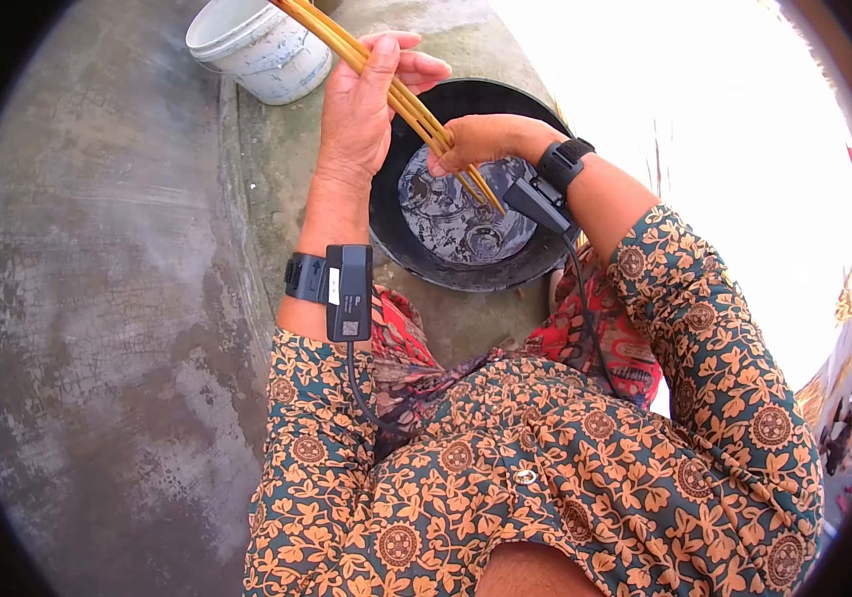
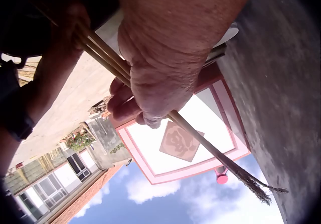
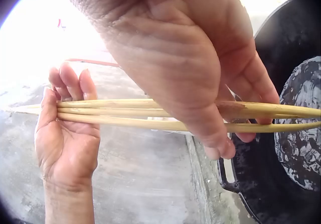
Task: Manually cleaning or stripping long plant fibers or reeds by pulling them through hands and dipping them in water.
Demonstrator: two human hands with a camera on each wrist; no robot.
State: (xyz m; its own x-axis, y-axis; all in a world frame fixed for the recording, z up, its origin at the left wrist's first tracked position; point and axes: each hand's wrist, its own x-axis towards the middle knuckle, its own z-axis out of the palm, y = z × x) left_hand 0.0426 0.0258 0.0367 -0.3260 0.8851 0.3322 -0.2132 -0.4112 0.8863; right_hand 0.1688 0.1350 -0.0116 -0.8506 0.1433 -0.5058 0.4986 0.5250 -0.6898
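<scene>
A few slender yellow stalks [image 1: 408,107] slant over the black basin [image 1: 386,204]. My left hand [image 1: 358,114] grips them higher up, with the thumb laid across them and the stalks against the palm in the right wrist view. Lower down, my right hand [image 1: 481,141] holds the same stalks between thumb and fingers. Their lower ends overlap the water [image 1: 446,234] in the basin. In the left wrist view, the far ends of the stalks [image 2: 213,151] taper to dark, frayed tips beyond the left hand.
A white bucket [image 1: 272,60] with worn, stained sides stands on the concrete left of the basin. A low ridge [image 1: 237,189] runs along the floor there. The person's patterned trouser legs [image 1: 401,333] are close to the basin's near side. A basin handle [image 3: 228,176] sticks out.
</scene>
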